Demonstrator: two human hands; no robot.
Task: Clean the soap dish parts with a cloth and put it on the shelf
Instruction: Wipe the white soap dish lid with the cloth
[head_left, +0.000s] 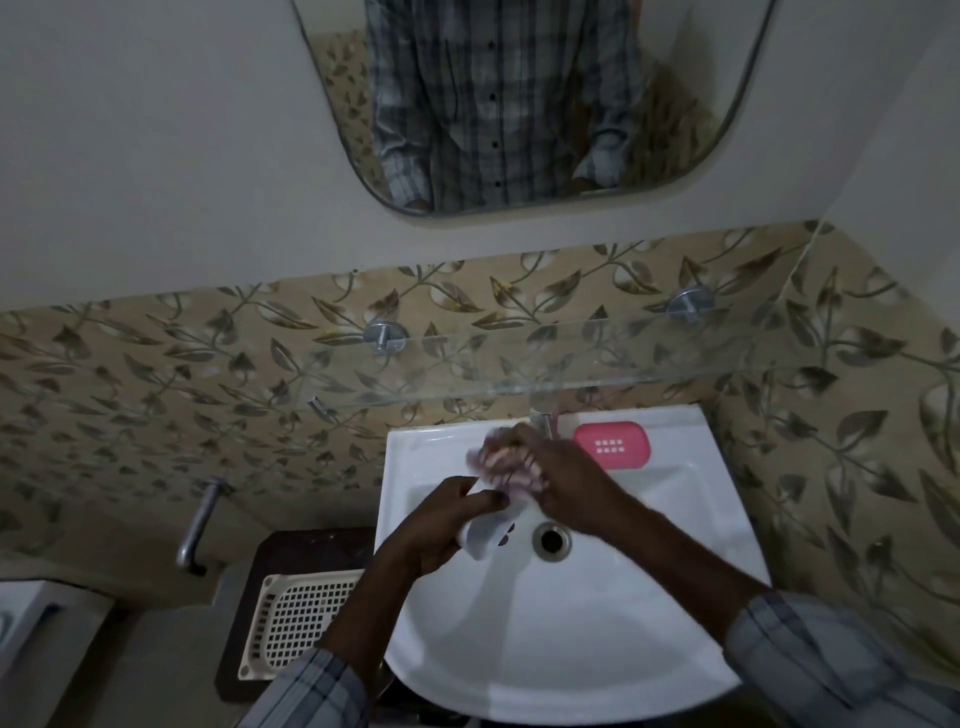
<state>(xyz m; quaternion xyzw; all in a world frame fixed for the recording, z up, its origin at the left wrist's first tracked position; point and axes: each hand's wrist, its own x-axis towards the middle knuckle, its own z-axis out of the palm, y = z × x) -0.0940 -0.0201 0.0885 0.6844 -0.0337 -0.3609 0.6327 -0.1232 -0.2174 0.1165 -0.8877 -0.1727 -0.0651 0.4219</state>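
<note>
Wiping is under way: left hand (452, 512) grips the white dish part (485, 535) over the sink (571, 649), right hand (566, 478) clutches the cloth (504, 457). Pink part (612, 445) waits on the rim; glass shelf (519, 364) stands bare.

The cloth (506, 460) is blurred and half covered by the right hand (563, 480). The left hand (447, 525) hides much of the white soap dish part (488, 532). The tap (544, 418) is blurred behind the glass shelf (571, 364) edge.
</note>
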